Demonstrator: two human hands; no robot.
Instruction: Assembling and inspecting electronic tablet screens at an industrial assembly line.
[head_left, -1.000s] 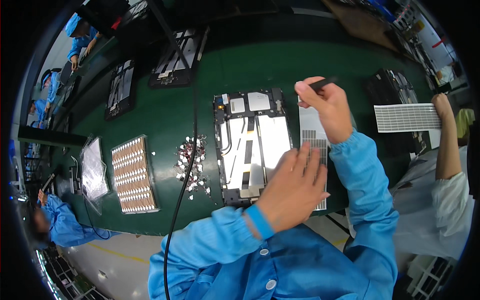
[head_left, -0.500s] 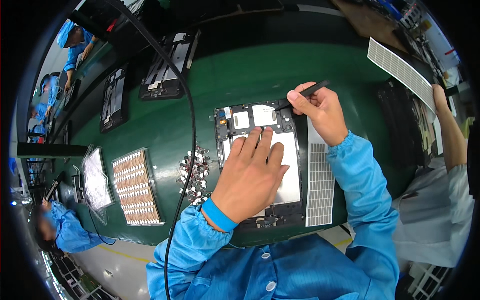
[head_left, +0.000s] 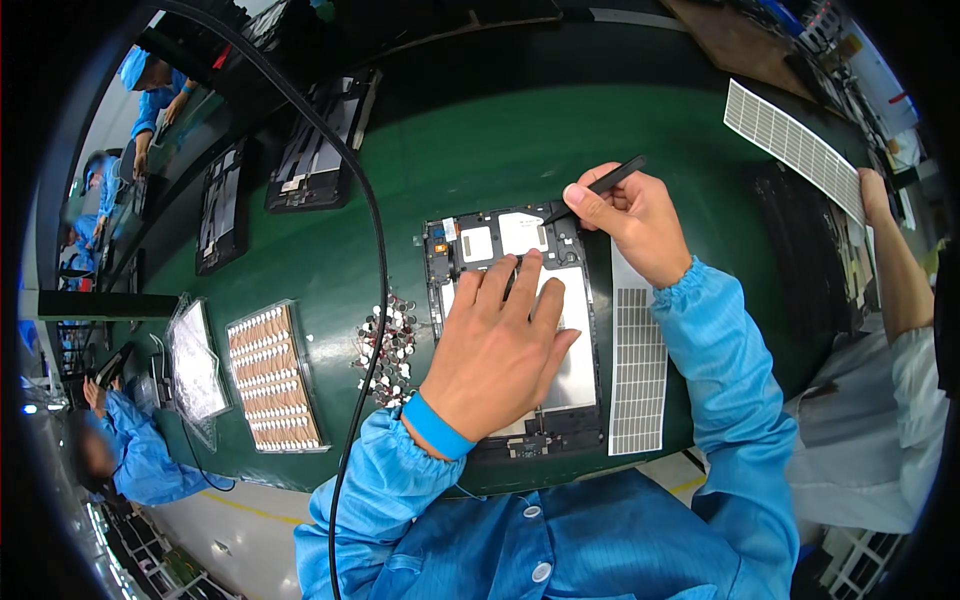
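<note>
An opened tablet (head_left: 570, 365) with bare black, silver and white inner parts lies on the green table in front of me. My left hand (head_left: 497, 345) rests flat on its middle, fingers apart, holding nothing. In my right hand (head_left: 640, 225) are slim black tweezers (head_left: 615, 178), pinched between thumb and fingers. Their narrow tip meets the tablet's top edge, beside a white plate (head_left: 520, 233); whether it grips anything is too small to tell. To the tablet's right, below my right hand, lies a gridded sheet of pale stickers (head_left: 637, 385).
A pile of small round parts (head_left: 398, 345) sits left of the tablet. Further left are a tray of brown strips (head_left: 268, 385) and a clear plastic package (head_left: 195, 365). A black cable (head_left: 378, 215) hangs across the view. Two opened tablets (head_left: 318, 160) lie far left. A co-worker's hand (head_left: 873, 195) holds another sheet.
The tweezers and my right hand have shifted slightly left, the tip staying at the tablet's top edge. The co-worker's sheet at the right has moved a little left.
</note>
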